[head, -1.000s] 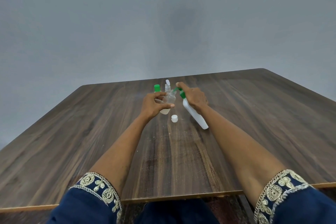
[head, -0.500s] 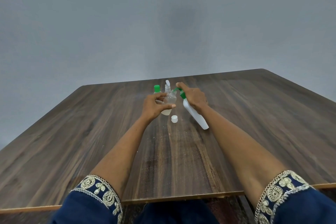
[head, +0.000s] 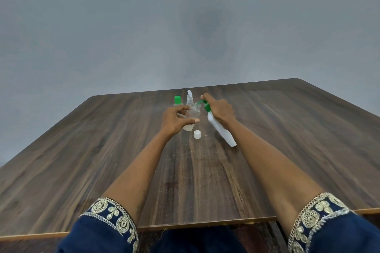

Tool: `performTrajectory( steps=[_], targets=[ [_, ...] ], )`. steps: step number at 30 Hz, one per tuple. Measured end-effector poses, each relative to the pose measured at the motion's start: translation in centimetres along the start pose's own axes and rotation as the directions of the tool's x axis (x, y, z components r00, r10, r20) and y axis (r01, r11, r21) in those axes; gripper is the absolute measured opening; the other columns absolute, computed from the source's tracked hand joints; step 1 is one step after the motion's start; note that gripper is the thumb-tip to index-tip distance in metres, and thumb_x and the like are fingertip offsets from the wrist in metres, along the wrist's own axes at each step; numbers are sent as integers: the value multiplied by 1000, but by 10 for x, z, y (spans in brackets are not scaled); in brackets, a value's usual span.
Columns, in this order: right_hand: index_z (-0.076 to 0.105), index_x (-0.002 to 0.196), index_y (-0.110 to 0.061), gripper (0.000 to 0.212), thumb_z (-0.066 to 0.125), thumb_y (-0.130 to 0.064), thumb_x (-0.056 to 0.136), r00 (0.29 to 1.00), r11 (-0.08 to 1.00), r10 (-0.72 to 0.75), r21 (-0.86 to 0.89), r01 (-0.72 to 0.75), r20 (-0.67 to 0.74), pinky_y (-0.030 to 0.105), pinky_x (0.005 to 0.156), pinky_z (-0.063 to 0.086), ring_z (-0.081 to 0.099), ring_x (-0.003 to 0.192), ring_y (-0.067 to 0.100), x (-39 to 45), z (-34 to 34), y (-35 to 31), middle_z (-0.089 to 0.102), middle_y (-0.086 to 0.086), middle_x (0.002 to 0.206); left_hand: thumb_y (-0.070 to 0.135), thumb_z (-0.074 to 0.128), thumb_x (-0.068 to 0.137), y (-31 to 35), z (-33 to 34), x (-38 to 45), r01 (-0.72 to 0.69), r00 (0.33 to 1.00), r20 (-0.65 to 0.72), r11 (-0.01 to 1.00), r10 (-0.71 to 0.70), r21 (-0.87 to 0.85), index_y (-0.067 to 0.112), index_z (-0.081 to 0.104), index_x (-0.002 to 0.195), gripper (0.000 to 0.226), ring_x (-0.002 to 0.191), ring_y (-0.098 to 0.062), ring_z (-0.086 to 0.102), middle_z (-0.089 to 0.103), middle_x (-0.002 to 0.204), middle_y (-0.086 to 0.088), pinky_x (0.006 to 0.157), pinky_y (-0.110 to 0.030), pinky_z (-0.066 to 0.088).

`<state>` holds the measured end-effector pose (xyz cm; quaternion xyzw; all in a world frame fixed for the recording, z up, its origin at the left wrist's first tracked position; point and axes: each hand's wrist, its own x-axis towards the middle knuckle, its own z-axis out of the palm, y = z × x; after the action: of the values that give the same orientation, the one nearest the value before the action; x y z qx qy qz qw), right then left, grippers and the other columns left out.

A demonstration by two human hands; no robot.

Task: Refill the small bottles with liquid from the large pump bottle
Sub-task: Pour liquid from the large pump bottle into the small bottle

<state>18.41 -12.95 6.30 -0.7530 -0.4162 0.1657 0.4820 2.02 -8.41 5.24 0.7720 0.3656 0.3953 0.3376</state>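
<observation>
Count on the wooden table (head: 102, 160): one large white pump bottle (head: 221, 129) with green pump head, three small bottles, one loose white cap (head: 197, 134) lying on the boards between the two hands. Left hand (head: 174, 119) grips a clear uncapped small bottle (head: 192, 116), a little pale liquid at its bottom; right hand (head: 220, 110) grasps the pump bottle, tilted with its nozzle at the small bottle's mouth, forefinger on the pump head. Just behind stand a green-capped small bottle (head: 177, 101) and a white-topped small bottle (head: 189, 97), both upright.
</observation>
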Motion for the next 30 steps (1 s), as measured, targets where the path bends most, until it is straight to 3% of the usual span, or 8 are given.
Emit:
performTrajectory(
  steps=[4, 7, 10, 14, 17, 21, 28, 30],
  targets=[
    [73, 90, -1, 67, 46, -63, 87, 999, 1000, -16, -21, 15, -38, 27, 59, 35, 47, 64, 14, -1, 2, 0, 64, 8, 78, 27, 86, 61, 1, 0, -1, -4, 1000, 8, 1000, 4, 2, 12, 65, 113, 58, 91, -14, 58, 62, 100, -2, 78, -25, 47],
    [73, 92, -2, 67, 45, -63, 88, 1000, 999, -16, -43, 15, -18, 30, 64, 36, 46, 65, 13, 0, 1, -1, 68, 13, 88, 26, 85, 62, 1, -1, -1, -2, 1000, 12, 1000, 2, 4, 12, 65, 113, 57, 91, -15, 58, 63, 101, -3, 80, -28, 48],
    [74, 89, -5, 65, 48, -65, 85, 1000, 999, 0, -32, -1, -16, 32, 69, 36, 47, 65, 13, -1, -1, -2, 64, 9, 82, 28, 85, 62, 0, -3, 0, 3, 1000, 2, 1000, -3, 5, 14, 66, 113, 56, 92, -17, 59, 64, 104, -6, 83, -31, 50],
    [71, 83, 0, 67, 47, -62, 87, 999, 1000, -24, -16, 23, -43, 28, 61, 36, 49, 66, 17, -2, 1, -1, 67, 12, 81, 32, 85, 62, 1, -5, 1, -14, 1000, 22, 998, 12, 56, 15, 66, 112, 56, 88, -16, 59, 64, 102, -5, 80, -32, 51],
    [65, 72, -5, 60, 47, -60, 89, 998, 1000, -26, -18, 25, -57, 27, 60, 34, 47, 67, 17, -2, 1, -1, 60, 8, 74, 32, 85, 62, 2, -5, 2, -16, 1000, 24, 998, 14, 64, 16, 66, 112, 56, 87, -16, 59, 64, 103, -6, 79, -30, 50],
    [73, 91, -9, 61, 46, -64, 86, 1000, 1000, -7, -3, 7, 15, 33, 74, 38, 53, 77, 18, 1, -1, -2, 63, 6, 86, 32, 85, 62, 3, -5, 1, -30, 999, 20, 997, 28, 69, 14, 67, 112, 56, 87, -16, 59, 64, 101, -6, 77, -28, 50],
    [75, 96, -15, 60, 46, -65, 82, 1000, 1000, 15, 23, -14, -25, 27, 58, 33, 46, 64, 9, -4, -4, -5, 66, 4, 85, 34, 86, 60, 7, -2, 1, -39, 999, 18, 997, 38, 61, 21, 68, 108, 53, 83, -14, 59, 64, 95, -1, 75, -28, 49],
    [75, 95, -18, 65, 43, -70, 73, 1000, 999, 19, 41, -19, -3, 29, 62, 36, 51, 70, 12, -7, -5, -7, 68, 2, 87, 34, 86, 61, 6, -1, 1, -43, 999, 20, 997, 41, 59, 20, 68, 108, 53, 84, -15, 59, 63, 95, -1, 76, -28, 50]
  ],
)
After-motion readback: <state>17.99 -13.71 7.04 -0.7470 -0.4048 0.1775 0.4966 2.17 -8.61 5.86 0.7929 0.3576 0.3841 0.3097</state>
